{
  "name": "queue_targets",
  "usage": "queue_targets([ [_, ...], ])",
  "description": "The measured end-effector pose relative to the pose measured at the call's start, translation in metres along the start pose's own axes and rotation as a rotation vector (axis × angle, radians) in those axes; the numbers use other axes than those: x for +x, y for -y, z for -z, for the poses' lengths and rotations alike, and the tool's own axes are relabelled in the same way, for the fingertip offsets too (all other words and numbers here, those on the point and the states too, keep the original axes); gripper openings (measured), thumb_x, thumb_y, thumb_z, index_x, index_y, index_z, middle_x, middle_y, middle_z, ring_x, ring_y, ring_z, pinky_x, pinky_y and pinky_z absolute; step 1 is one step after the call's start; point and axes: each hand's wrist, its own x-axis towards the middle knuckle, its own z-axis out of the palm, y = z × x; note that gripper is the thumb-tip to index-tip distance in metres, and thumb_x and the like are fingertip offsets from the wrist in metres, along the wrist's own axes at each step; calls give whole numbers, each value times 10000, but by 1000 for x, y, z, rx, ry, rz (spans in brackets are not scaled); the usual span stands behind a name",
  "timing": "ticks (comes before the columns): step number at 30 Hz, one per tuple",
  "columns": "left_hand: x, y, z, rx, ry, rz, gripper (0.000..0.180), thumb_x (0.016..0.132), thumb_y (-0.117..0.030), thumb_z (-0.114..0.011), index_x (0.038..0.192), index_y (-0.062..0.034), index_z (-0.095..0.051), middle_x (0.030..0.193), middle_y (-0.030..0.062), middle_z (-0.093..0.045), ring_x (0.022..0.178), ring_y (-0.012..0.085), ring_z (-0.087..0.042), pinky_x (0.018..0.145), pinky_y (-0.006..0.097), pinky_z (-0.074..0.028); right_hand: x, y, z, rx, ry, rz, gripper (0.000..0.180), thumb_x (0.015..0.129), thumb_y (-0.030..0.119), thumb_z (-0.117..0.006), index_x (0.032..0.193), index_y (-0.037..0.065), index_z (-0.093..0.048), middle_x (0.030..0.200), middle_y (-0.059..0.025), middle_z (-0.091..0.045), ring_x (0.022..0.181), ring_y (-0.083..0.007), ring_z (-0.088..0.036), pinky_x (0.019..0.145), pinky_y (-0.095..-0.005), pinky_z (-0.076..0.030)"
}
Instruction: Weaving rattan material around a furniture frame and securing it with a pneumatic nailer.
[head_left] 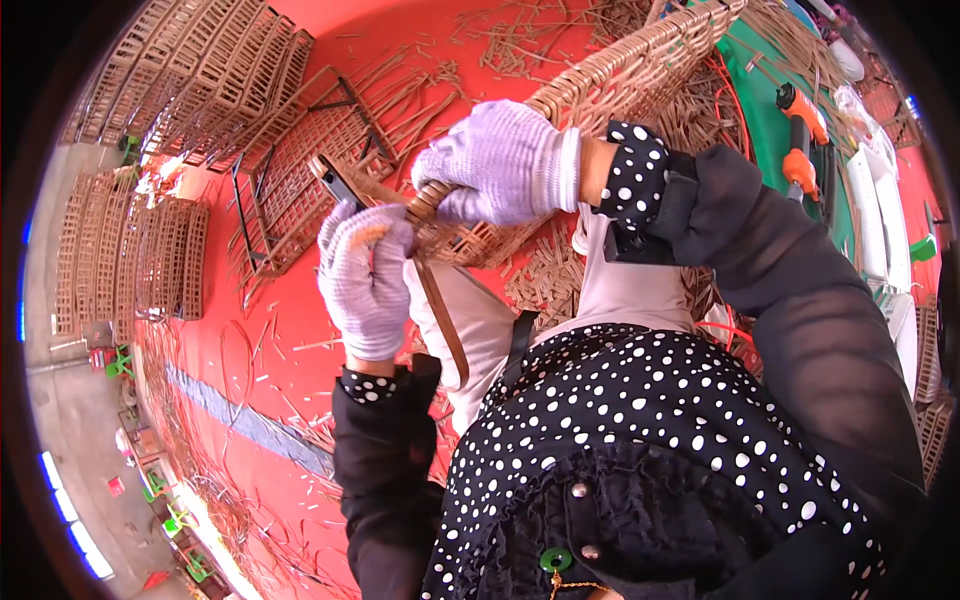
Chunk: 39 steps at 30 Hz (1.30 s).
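Note:
A brown wicker basket (640,65) lies slantwise across my lap, its near end between my hands. My left hand (365,280), in a lilac knitted glove, is closed with bent fingers at the basket's near corner. Just above it juts the dark end of the basket's frame (335,182). My right hand (505,165), gloved alike, comes over from the right and grips the woven edge, fingers curled around it. Below the hands a flat brown weaving strip (442,322) dangles in front of my knee. The fingertips on the far side are hidden.
Stacked wicker baskets (200,75) stand at the far left, with more (130,250) nearer. A woven panel on a black frame (300,170) lies beyond my left hand. Loose strips (520,45) litter the red floor. At right, an orange-and-black power tool (800,140) rests on green cloth.

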Motion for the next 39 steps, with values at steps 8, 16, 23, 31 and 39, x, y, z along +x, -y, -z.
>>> queue_targets([
  [8,11,13,0,-151,78,245,99,818,-42,-585,891,23,-602,825,83,-628,736,153,-589,685,274,-479,12,24,-8,-213,-25,-131,574,642,649,-577,782,93,-611,666,-82,-605,683,-252,-614,622,-369,-444],
  [16,8,18,-1,-173,-38,214,101,833,-49,-582,894,28,-605,767,77,-633,669,106,-586,606,246,-468,15,23,-16,-111,-114,-99,508,656,619,-582,704,115,-633,635,-61,-604,644,-229,-608,587,-368,-436],
  [23,33,15,1,-32,187,-3,60,789,-46,-606,823,-8,-574,751,101,-591,690,248,-579,651,304,-466,12,14,-6,-117,-88,-111,455,647,586,-591,691,136,-637,610,-53,-595,614,-230,-603,566,-355,-442],
  [31,27,26,0,295,165,-369,70,838,-62,-530,881,-9,-548,771,141,-576,744,331,-562,713,419,-462,8,27,6,-1,34,-195,403,659,497,-554,661,103,-641,627,-118,-620,629,-295,-619,583,-398,-478],
  [39,20,13,-29,61,154,-168,76,853,-15,-531,889,45,-563,777,150,-602,669,256,-574,634,339,-467,-7,-6,17,21,-35,28,403,587,518,-661,713,136,-638,697,-37,-618,727,-244,-582,713,-349,-403],
])
